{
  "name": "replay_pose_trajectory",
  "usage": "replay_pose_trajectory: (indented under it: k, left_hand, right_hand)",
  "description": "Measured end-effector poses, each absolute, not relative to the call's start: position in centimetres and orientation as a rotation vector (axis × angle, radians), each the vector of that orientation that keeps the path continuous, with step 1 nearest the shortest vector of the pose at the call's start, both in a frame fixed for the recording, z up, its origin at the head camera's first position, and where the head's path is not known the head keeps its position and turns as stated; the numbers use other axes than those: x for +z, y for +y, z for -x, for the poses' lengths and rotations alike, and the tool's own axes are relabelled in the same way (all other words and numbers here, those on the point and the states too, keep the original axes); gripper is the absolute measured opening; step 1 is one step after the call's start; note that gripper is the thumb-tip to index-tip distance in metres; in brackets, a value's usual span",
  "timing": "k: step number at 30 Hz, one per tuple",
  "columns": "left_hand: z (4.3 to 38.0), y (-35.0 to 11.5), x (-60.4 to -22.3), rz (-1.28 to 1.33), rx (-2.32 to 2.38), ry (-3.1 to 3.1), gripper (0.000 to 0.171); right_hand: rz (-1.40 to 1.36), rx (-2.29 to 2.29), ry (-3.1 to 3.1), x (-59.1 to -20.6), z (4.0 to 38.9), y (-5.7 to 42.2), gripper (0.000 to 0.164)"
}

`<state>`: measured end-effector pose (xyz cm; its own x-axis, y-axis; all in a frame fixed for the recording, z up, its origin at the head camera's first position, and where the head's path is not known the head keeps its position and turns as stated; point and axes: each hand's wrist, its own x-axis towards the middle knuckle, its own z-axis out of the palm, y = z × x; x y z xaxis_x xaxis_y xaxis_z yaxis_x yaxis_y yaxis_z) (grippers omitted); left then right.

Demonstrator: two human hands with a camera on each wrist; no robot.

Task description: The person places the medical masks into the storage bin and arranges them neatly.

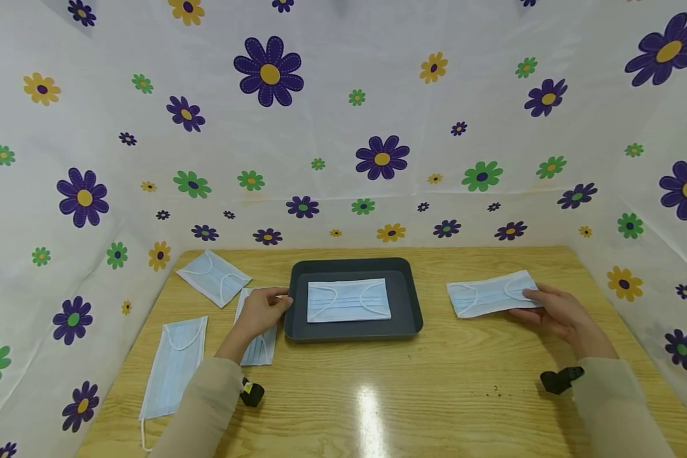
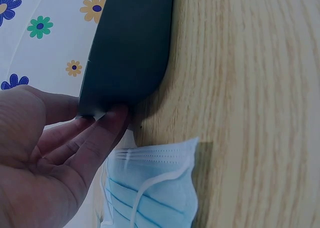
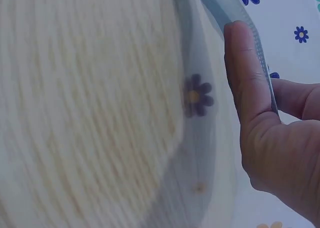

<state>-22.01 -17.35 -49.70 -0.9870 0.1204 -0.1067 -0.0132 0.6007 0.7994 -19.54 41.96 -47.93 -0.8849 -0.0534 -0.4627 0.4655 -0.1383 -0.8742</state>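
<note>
My left hand pinches the left end of a dark grey tray between thumb and fingers. In the left wrist view the fingertips sit beneath the tray's corner. One pale blue face mask lies flat inside the tray, ear loops up. Out on the right, my right hand grips another face mask by its right end, thumb on top and fingers below. The right wrist view shows that mask edge-on between thumb and fingers.
Left of the tray, a face mask lies partly hidden under my left hand. Two more masks, one at the back left and one at the front left, rest on the wooden table. A flowered white curtain surrounds the table.
</note>
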Motion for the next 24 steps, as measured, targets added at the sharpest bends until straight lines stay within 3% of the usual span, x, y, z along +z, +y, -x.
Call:
replay_pose_trajectory:
  k: [11,24]
  left_hand:
    - [22.0,-17.3,-49.8,-0.067,1.328,2.663,0.042]
    - [22.1,-17.4,-49.7,-0.072,1.345,2.662,0.042]
  right_hand:
    - [-0.499,-2.095,1.774,-47.3,19.7,41.4,0.080]
    - [-0.321,-2.187,1.691,-45.7,20.0,39.8,0.081]
